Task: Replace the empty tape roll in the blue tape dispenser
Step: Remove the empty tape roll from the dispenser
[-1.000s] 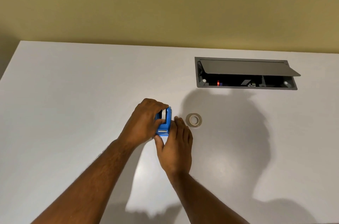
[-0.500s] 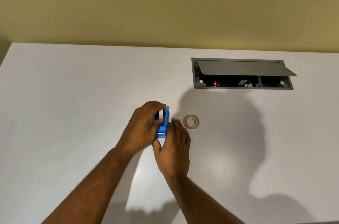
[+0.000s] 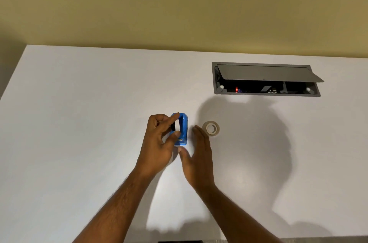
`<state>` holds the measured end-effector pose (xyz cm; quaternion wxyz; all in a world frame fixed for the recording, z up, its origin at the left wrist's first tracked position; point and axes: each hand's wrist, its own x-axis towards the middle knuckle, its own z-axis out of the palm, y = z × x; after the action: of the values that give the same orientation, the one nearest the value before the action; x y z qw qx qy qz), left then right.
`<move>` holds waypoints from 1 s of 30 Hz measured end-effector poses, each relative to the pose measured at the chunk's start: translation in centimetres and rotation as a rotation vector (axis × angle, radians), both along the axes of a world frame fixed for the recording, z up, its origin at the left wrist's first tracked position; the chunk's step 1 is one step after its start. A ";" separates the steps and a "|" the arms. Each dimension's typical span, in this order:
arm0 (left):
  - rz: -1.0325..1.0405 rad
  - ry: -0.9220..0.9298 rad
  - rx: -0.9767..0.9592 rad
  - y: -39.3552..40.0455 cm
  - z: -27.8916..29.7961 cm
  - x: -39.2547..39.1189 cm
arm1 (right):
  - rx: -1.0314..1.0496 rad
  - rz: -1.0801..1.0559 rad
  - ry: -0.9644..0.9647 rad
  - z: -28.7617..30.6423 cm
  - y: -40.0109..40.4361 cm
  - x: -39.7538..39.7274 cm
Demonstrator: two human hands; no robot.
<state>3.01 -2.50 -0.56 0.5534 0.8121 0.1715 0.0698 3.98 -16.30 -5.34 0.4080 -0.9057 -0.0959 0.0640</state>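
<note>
No text, brand, number or sign can be read here. A small pale label inside the open cable box (image 3: pixel 266 83), far right in the white table (image 3: pixel 79 123), is too blurred to make out, and the blue tape dispenser (image 3: pixel 182 129) shows no legible marking.

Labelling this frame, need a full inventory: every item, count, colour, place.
table: 1, white, fills the lower view.
wall: 1, yellow-olive, behind the table.
cable box: 1, grey, recessed in the table at far right, lid propped open, small red light inside.
blue tape dispenser: 1, blue, table centre, held.
tape roll: 1, pale translucent, flat on the table right of the dispenser, untouched.
left hand: 1, fingers pinching the white roll in the dispenser.
right hand: 1, open, between dispenser and tape roll, holding nothing.
</note>
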 end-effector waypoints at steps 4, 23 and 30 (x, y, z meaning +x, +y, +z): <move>0.017 -0.002 -0.059 -0.4 0.5 -0.9 | 0.299 -0.194 0.196 3.6 -1.0 0.4; 0.063 0.004 -0.139 -0.9 1.4 -3.0 | 0.639 -0.184 0.545 7.4 0.9 1.3; 0.050 0.001 -0.120 -0.8 1.6 -3.1 | 0.632 -0.207 0.501 7.6 1.5 1.1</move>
<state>-0.11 -3.29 1.09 0.5991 0.7729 0.1957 0.0729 5.07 -14.84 2.29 0.6810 -0.6970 0.0832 0.2084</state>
